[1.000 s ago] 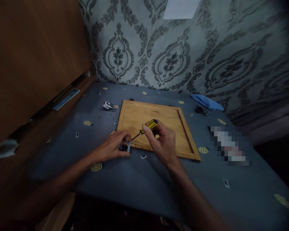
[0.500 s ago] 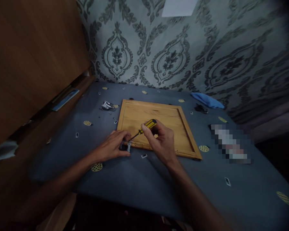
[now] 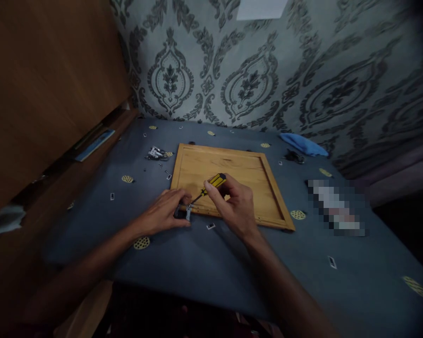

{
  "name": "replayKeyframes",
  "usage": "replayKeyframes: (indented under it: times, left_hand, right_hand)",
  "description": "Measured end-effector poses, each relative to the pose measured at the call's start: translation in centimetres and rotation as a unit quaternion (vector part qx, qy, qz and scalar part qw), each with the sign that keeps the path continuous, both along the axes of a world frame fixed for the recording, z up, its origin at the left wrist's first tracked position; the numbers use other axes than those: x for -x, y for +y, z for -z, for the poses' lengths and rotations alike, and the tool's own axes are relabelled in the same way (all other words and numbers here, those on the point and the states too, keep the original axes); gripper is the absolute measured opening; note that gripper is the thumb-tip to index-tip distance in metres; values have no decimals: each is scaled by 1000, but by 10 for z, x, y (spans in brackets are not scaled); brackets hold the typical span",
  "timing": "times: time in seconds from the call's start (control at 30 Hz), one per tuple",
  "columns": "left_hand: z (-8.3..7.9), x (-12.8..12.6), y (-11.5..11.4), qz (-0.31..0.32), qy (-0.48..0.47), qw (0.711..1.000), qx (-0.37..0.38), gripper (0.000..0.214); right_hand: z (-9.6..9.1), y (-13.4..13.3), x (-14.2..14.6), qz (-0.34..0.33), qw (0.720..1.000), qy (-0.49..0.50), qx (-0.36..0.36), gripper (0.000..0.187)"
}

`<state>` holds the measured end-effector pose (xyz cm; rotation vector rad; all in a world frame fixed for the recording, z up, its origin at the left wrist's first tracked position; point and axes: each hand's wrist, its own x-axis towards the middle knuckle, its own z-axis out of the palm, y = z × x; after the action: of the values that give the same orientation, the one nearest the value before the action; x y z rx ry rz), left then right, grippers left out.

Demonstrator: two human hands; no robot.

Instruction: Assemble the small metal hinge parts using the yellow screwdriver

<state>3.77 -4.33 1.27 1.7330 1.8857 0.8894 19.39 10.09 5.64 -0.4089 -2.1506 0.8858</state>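
Observation:
A yellow-and-black screwdriver [image 3: 214, 184] is gripped near its handle by my right hand [image 3: 238, 206]. It slants down to the left, its tip at a small metal hinge [image 3: 188, 212]. My left hand [image 3: 164, 211] has its thumb and fingers closed around that hinge, at the near left corner of a framed wooden panel [image 3: 222, 176]. The panel lies flat on the table. Fingers cover part of the hinge, and the exact spot where the tip meets it is too small to make out.
More metal hinges [image 3: 157, 153] and a few loose screws [image 3: 161, 165] lie left of the panel. At the back right are a blue cloth [image 3: 303, 144] and a dark object [image 3: 293, 157]. A blurred-out item [image 3: 334, 206] lies right. A wooden cabinet [image 3: 56, 65] borders the left.
The screwdriver handle has shifted slightly left with my right hand. My left hand stays on the hinge, and the panel keeps its place. The camera view has tilted a little.

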Motion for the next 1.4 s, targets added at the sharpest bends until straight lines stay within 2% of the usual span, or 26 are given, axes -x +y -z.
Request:
replayKeyframes:
  times: [0.13,0.3,0.37,0.47,0.53,0.77,0.9,1.13,1.4]
  left_hand:
    - [2,1,1,0,6,1000,-8,50]
    - [-4,-1,1,-7,9,1000,10,45]
    - [-6,-1,1,-6,7,1000,15,41]
    - [-8,-1,1,-7,2,1000,18,41]
    - [-7,-1,2,-10,2,1000,19,42]
    - [-5,-2,2,-23,6,999,29,44]
    - [-4,-2,2,-27,2,999,22,44]
    - [0,-1,3,-25,-1,1000,15,48]
    - [-2,-2,2,-38,-10,999,21,48]
  right_hand:
    - [-2,1,2,-11,1000,-8,5,33]
    - [-6,1,11,-31,1000,-3,-1,37]
    - [-5,1,15,-52,997,2,48,35]
    - [-3,-1,19,-99,982,3,163,27]
    - [-2,-1,21,-121,972,9,202,27]
    - [-7,3,22,-161,968,-5,193,28]
    - [-8,3,20,-184,956,11,227,35]
    - [-6,1,18,-158,955,44,249,44]
    - [-5,-1,13,-139,958,48,247,42]
